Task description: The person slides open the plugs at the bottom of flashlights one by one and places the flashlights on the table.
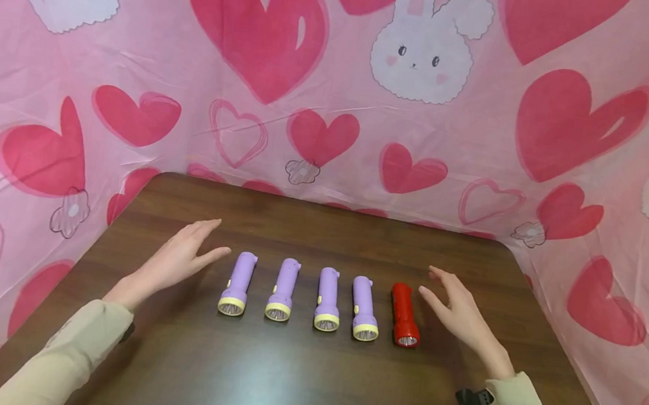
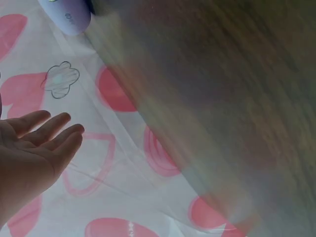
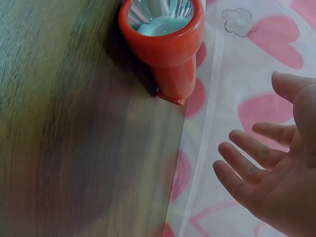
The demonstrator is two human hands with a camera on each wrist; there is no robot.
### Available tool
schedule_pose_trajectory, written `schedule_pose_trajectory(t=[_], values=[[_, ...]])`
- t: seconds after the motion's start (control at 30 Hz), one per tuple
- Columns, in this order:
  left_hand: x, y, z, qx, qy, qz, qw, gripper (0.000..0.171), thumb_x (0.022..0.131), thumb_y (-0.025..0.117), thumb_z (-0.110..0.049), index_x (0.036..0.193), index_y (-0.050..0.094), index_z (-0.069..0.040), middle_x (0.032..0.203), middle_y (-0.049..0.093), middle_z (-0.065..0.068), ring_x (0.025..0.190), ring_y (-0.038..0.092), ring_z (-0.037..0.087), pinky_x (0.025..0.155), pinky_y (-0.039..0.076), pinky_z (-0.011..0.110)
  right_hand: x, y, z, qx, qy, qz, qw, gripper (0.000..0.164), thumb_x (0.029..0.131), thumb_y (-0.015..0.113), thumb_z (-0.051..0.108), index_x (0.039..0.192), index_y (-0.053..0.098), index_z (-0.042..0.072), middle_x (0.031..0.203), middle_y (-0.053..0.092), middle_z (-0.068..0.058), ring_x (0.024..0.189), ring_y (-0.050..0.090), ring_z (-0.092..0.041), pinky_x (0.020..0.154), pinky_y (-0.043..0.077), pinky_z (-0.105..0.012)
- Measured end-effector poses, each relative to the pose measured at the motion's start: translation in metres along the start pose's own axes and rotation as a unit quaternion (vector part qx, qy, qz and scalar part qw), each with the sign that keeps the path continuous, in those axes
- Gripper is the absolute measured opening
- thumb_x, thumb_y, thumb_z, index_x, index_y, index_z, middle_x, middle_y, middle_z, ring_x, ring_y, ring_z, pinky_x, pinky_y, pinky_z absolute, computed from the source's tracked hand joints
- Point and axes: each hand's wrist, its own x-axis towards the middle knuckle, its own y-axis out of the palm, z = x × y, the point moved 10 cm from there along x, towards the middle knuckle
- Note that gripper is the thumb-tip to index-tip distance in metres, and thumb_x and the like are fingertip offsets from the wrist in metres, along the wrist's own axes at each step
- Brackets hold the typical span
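Note:
Several flashlights lie in a row across the table, lens ends toward me. From the left come purple ones with pale yellow rims: a first flashlight (image 1: 240, 280), a second (image 1: 283, 288), a third (image 1: 328, 296) and a fourth (image 1: 363, 306). At the right end lies a red flashlight (image 1: 404, 313), seen close in the right wrist view (image 3: 173, 54). My left hand (image 1: 170, 262), fingers extended, is left of the first purple flashlight and holds nothing. Beside the red flashlight, my right hand (image 1: 464, 314) is apart from it, fingers relaxed and holding nothing.
The dark wooden table (image 1: 269, 370) has rounded far corners. A pink cloth (image 1: 336, 97) printed with hearts and rabbits hangs behind it and along both sides. A black strap device (image 1: 474, 401) sits on my right wrist.

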Motion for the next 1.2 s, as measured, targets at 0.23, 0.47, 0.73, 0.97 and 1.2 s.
schedule_pose_trajectory(t=[0.23, 0.47, 0.73, 0.97, 1.2], values=[[0.002, 0.006, 0.0, -0.032, -0.005, 0.019, 0.9993, 0.069, 0.096, 0.064, -0.036, 0.146, 0.041, 0.006, 0.146, 0.048, 0.029, 0.136, 0.043, 0.048, 0.112, 0.034, 0.063, 0.003, 0.001, -0.001, 0.039, 0.01, -0.01, 0.999, 0.046, 0.096, 0.066, 0.023, 0.134, 0.054, 0.001, 0.124, 0.065, -0.018, 0.113, 0.061, -0.031, 0.091, 0.054, -0.046], [0.004, 0.012, 0.0, -0.048, -0.007, 0.026, 0.9985, 0.067, 0.097, 0.062, -0.037, 0.144, 0.043, 0.006, 0.144, 0.051, 0.028, 0.135, 0.046, 0.047, 0.11, 0.037, 0.062, 0.004, 0.003, 0.001, 0.068, 0.035, -0.003, 0.997, 0.042, 0.098, 0.063, 0.026, 0.132, 0.056, 0.004, 0.123, 0.067, -0.017, 0.113, 0.063, -0.032, 0.092, 0.055, -0.051], [0.006, 0.018, -0.002, -0.069, -0.008, 0.043, 0.9967, 0.067, 0.098, 0.059, -0.042, 0.144, 0.045, 0.004, 0.144, 0.052, 0.026, 0.134, 0.048, 0.045, 0.109, 0.039, 0.061, 0.004, 0.008, 0.002, 0.082, 0.062, 0.016, 0.995, 0.04, 0.099, 0.06, 0.029, 0.132, 0.056, 0.007, 0.125, 0.067, -0.015, 0.112, 0.063, -0.03, 0.092, 0.055, -0.03], [0.007, 0.022, -0.007, -0.076, 0.001, 0.041, 0.9962, 0.062, 0.097, 0.062, -0.037, 0.141, 0.048, 0.005, 0.141, 0.055, 0.026, 0.129, 0.055, 0.043, 0.105, 0.045, 0.058, 0.007, 0.014, 0.005, 0.1, 0.07, 0.035, 0.992, 0.042, 0.099, 0.06, 0.032, 0.133, 0.056, 0.008, 0.127, 0.066, -0.017, 0.114, 0.063, -0.031, 0.096, 0.055, -0.04], [0.006, 0.027, -0.008, -0.08, 0.006, 0.041, 0.9959, 0.06, 0.097, 0.063, -0.034, 0.139, 0.05, 0.006, 0.139, 0.057, 0.026, 0.124, 0.058, 0.042, 0.102, 0.048, 0.056, 0.009, 0.021, 0.008, 0.115, 0.063, 0.049, 0.99, 0.042, 0.099, 0.061, 0.03, 0.133, 0.054, 0.006, 0.128, 0.064, -0.02, 0.117, 0.062, -0.035, 0.1, 0.05, -0.054]])
